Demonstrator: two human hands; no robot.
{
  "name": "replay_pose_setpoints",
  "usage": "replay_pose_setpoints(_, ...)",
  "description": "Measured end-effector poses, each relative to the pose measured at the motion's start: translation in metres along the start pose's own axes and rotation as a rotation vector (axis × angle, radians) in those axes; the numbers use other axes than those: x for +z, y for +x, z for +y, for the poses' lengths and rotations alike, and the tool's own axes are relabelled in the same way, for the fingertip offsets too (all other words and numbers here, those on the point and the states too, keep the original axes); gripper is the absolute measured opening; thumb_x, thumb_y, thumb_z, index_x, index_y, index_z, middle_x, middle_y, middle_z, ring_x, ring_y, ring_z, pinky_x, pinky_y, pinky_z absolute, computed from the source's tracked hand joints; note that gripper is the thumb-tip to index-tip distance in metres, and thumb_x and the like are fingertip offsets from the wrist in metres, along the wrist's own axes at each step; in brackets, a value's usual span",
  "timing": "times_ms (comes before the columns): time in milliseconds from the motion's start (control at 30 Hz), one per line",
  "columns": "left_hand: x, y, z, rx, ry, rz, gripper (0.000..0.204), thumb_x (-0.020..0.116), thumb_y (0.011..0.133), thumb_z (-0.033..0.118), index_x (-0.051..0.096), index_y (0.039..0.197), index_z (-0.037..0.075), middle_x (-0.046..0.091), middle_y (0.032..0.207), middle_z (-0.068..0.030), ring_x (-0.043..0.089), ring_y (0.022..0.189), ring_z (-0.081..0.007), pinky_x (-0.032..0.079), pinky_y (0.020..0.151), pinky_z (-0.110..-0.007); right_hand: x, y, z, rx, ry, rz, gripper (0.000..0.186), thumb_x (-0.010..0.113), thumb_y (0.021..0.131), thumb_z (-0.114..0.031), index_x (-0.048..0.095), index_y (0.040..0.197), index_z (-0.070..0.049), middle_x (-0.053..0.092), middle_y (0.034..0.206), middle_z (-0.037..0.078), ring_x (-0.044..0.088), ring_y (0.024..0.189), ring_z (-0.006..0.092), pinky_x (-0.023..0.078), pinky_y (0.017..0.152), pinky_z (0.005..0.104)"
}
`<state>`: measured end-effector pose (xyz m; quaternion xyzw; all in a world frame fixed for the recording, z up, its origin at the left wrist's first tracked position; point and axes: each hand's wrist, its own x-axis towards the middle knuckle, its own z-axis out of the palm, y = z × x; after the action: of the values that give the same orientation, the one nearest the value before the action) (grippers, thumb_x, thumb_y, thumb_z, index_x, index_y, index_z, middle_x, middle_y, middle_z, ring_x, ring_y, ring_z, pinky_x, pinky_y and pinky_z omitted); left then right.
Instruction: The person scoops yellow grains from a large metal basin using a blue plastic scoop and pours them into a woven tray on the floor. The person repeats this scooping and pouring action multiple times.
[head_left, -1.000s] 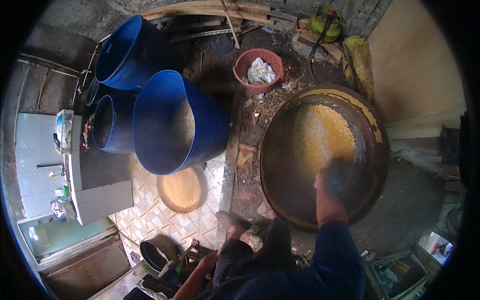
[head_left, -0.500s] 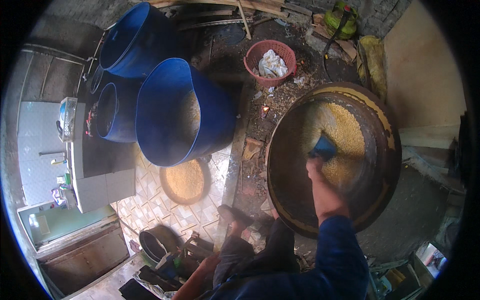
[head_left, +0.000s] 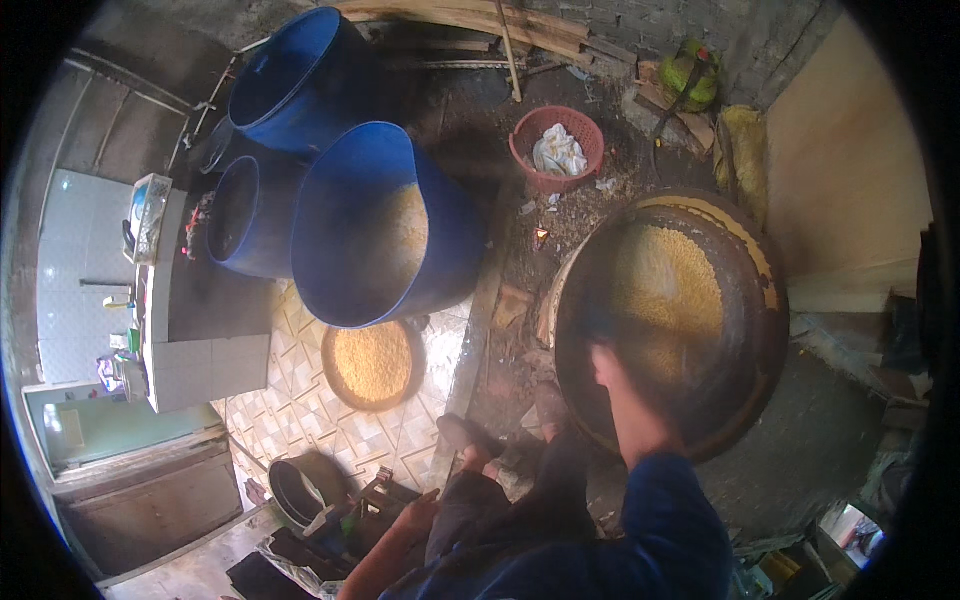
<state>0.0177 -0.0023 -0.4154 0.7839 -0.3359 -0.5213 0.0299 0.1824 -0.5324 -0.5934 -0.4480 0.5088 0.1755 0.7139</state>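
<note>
My right hand (head_left: 607, 368) is over the left side of a large dark pan (head_left: 755, 370), closed on the scoop, which shows only as a dark blur at my fingers. Yellow kernels (head_left: 670, 290) lie in the pan under haze. My left hand (head_left: 418, 515) hangs low beside my left thigh, near a dim clutter of objects; I cannot make out its fingers. A tall blue barrel (head_left: 350, 250) stands left of the pan with pale yellow contents (head_left: 408, 230) inside.
A shallow round tray of kernels (head_left: 365, 365) sits on tiled floor. Two more blue barrels (head_left: 290, 85) stand behind. A red basket (head_left: 555, 150) holds white cloth. A green gas cylinder (head_left: 688, 75) and hose are at the back. A dark bucket (head_left: 305, 490) stands low left.
My right hand and the blue scoop swept up into the kernels, then moved left toward the pan's near-left side, where both are blurred. The whole view has shifted slightly.
</note>
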Motion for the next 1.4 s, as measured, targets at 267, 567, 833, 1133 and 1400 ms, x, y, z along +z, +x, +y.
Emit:
replay_pose_setpoints(267, -0.03, -0.038, 0.012, -0.196, -0.712, 0.345, 0.033, 0.052, 0.086, 0.015, 0.057, 0.115, 0.001, 0.055, 0.123, -0.0192, 0.047, 0.123, -0.0308, 0.038, 0.103, -0.035, -0.016, -0.113, -0.016, 0.034, 0.357, -0.21, 0.023, 0.061, 0.086, -0.014, 0.05, 0.107, -0.018, 0.049, 0.075, -0.003, 0.037, 0.048, 0.0043, 0.026, 0.04, 0.0203)
replay_pose_setpoints(567, 0.01, -0.047, -0.02, -0.145, -0.574, 0.328, 0.032, 0.045, 0.084, 0.009, 0.058, 0.114, 0.007, 0.044, 0.136, -0.0236, 0.045, 0.125, -0.0352, 0.038, 0.105, -0.038, -0.023, -0.241, -0.035, -0.084, 0.547, -0.247, 0.021, 0.06, 0.088, -0.013, 0.048, 0.105, -0.018, 0.051, 0.077, -0.002, 0.037, 0.047, 0.0033, 0.025, 0.04, 0.0182)
replay_pose_setpoints(833, 0.024, -0.039, -0.061, -0.067, -0.123, 0.363, 0.03, 0.043, 0.087, 0.011, 0.058, 0.113, 0.006, 0.049, 0.132, -0.0193, 0.051, 0.117, -0.0348, 0.043, 0.099, -0.038, -0.014, -0.337, -0.057, -0.251, 0.585, -0.225, 0.022, 0.06, 0.088, -0.012, 0.05, 0.107, -0.016, 0.051, 0.079, -0.002, 0.036, 0.047, 0.0027, 0.026, 0.04, 0.017)
replay_pose_setpoints(1133, 0.0, -0.06, -0.053, -0.343, -0.935, 0.432, 0.046, 0.048, 0.09, 0.027, 0.05, 0.129, 0.002, 0.048, 0.135, -0.0164, 0.047, 0.123, -0.0295, 0.037, 0.103, -0.034, 0.028, -0.42, -0.08, -0.372, 0.421, -0.243, 0.033, 0.058, 0.088, -0.009, 0.05, 0.12, -0.012, 0.052, 0.08, 0.0, 0.037, 0.048, 0.0019, 0.029, 0.042, 0.0167)
replay_pose_setpoints(1400, 0.041, -0.09, -0.062, -0.475, -1.152, 0.481, 0.056, 0.052, 0.087, 0.031, 0.046, 0.133, 0.0, 0.047, 0.136, -0.0208, 0.047, 0.124, -0.0295, 0.036, 0.104, -0.034, 0.137, -0.439, -0.07, -0.32, 0.17, -0.404, 0.027, 0.058, 0.088, -0.007, 0.052, 0.114, -0.01, 0.054, 0.077, 0.001, 0.039, 0.046, 0.0024, 0.029, 0.038, 0.017)
